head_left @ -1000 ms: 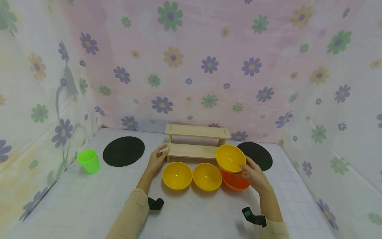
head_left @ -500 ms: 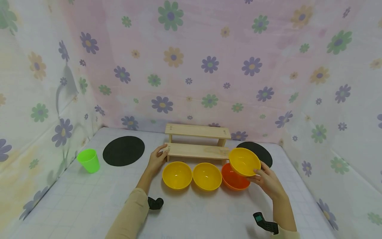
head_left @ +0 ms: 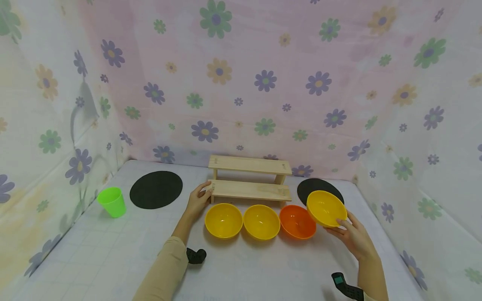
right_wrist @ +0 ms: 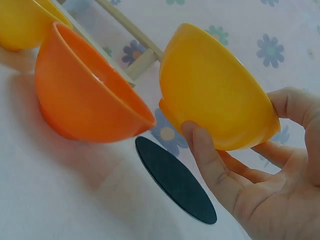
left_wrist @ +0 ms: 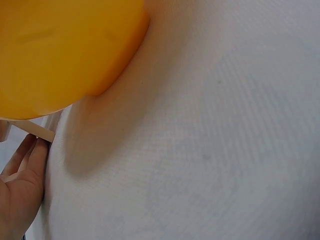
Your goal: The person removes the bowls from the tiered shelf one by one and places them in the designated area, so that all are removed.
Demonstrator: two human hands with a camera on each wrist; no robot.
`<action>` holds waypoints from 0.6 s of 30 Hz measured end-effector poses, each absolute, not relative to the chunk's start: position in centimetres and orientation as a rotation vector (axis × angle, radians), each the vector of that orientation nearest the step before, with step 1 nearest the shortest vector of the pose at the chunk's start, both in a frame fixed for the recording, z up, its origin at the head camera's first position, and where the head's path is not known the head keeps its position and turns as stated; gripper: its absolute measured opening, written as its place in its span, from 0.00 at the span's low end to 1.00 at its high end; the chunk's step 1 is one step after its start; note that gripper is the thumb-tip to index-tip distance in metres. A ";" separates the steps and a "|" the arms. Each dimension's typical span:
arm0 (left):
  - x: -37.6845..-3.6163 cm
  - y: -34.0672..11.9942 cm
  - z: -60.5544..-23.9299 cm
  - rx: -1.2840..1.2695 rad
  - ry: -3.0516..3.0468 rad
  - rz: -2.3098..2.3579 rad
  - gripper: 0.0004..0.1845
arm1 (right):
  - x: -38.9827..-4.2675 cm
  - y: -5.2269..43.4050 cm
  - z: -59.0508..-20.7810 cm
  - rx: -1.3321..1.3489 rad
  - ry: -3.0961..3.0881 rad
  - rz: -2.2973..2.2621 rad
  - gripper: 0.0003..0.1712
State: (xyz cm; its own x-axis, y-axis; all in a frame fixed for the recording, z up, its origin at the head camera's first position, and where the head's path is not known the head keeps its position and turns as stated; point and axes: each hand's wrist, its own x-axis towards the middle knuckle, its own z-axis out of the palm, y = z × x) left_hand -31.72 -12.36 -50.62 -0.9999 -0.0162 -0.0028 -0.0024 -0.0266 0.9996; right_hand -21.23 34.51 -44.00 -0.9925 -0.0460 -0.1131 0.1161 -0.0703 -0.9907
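My right hand (head_left: pixel 355 236) grips a yellow bowl (head_left: pixel 326 208) by its right side, thumb at the rim and fingers underneath. In the right wrist view the held bowl (right_wrist: pixel 215 90) hangs tilted in the air, to the right of an orange bowl (right_wrist: pixel 90 90). My left hand (head_left: pixel 198 200) holds the left end of the lower board of a two-step wooden rack (head_left: pixel 248 190). In front of the rack, two yellow bowls and the orange bowl (head_left: pixel 298 222) stand in a row. The left one (head_left: pixel 224 221) sits nearest my left hand, beside the middle one (head_left: pixel 261 222).
A green cup (head_left: pixel 112 202) stands at the far left of the white table (head_left: pixel 241 276). One black round mat (head_left: pixel 156 190) lies left of the rack. Another black mat (head_left: pixel 310 188) lies to its right, partly covered by the held bowl. Flowered cloth (head_left: pixel 241 83) hangs behind and at both sides.
My right hand has carried the yellow bowl rightward and a little toward me, from the rack's right end, past the orange bowl. The left hand has stayed at the rack.
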 end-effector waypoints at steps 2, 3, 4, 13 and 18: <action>-31.7 -12.3 -50.6 0.023 -2.185 -2.234 0.23 | -21.1 34.9 -44.2 0.105 2.040 -2.245 0.38; -31.7 -12.3 -50.6 0.020 -2.183 -2.231 0.23 | -21.0 35.0 -44.3 0.118 2.026 -2.260 0.38; -31.6 -12.3 -50.6 0.015 -2.183 -2.228 0.23 | -21.0 35.2 -44.5 0.122 2.010 -2.275 0.38; -31.5 -12.3 -50.5 0.027 -2.181 -2.223 0.22 | -20.5 36.5 -46.3 0.128 1.946 -2.365 0.27; -31.6 -12.2 -50.6 0.021 -2.179 -2.226 0.22 | -20.4 36.7 -46.7 0.254 1.992 -2.295 0.35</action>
